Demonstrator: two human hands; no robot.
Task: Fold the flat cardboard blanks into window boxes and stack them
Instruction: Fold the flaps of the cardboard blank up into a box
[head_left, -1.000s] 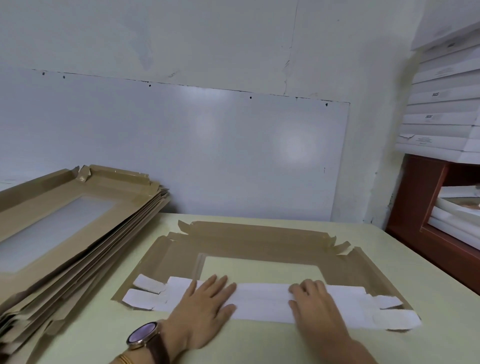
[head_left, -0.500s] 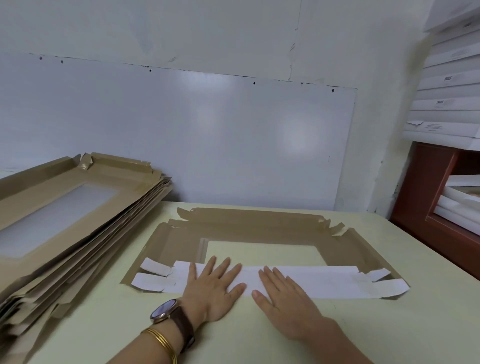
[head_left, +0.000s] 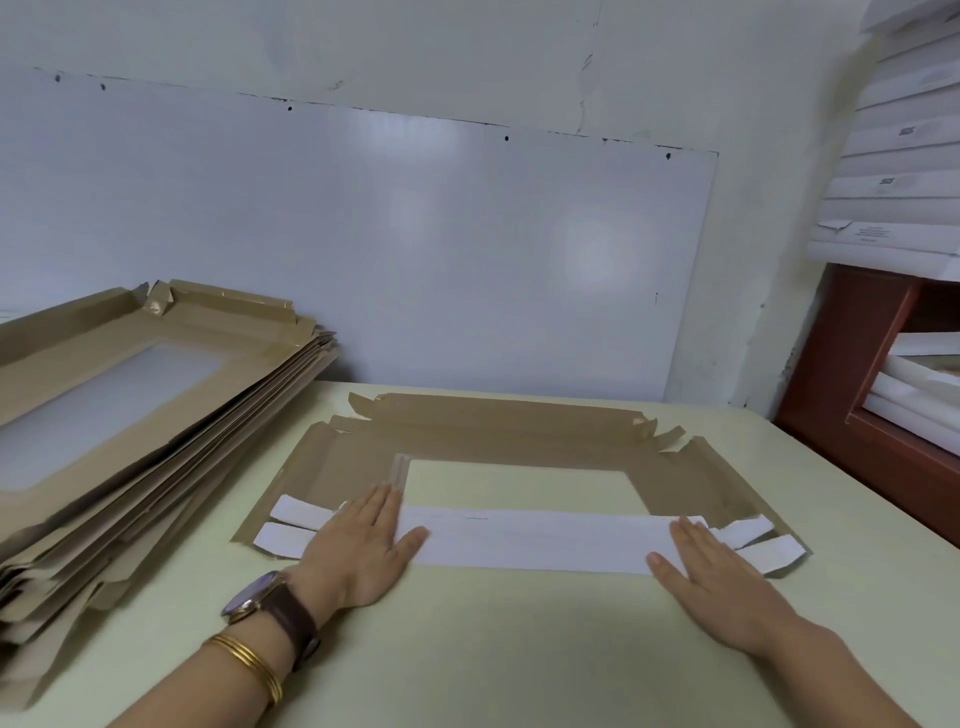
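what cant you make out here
Head view only:
- Parts of the white flap lie under the left hand and right hand.
- The stack of blanks is cut off by the left edge; count unclear.
- The white boxes are cut off by the right edge; label print too small and blurred.

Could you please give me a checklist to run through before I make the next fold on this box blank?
1. Near flap folded over, white side up, lying flat: ok.
2. Left hand pressing the flap's left end, fingers straight: ok.
3. Right hand pressing its right end: ok.
4. Far flap folded over: not ok, brown side up.
5. Crease sharp along its whole length: cannot tell.
6. Stack of blanks apart from the working blank: ok.
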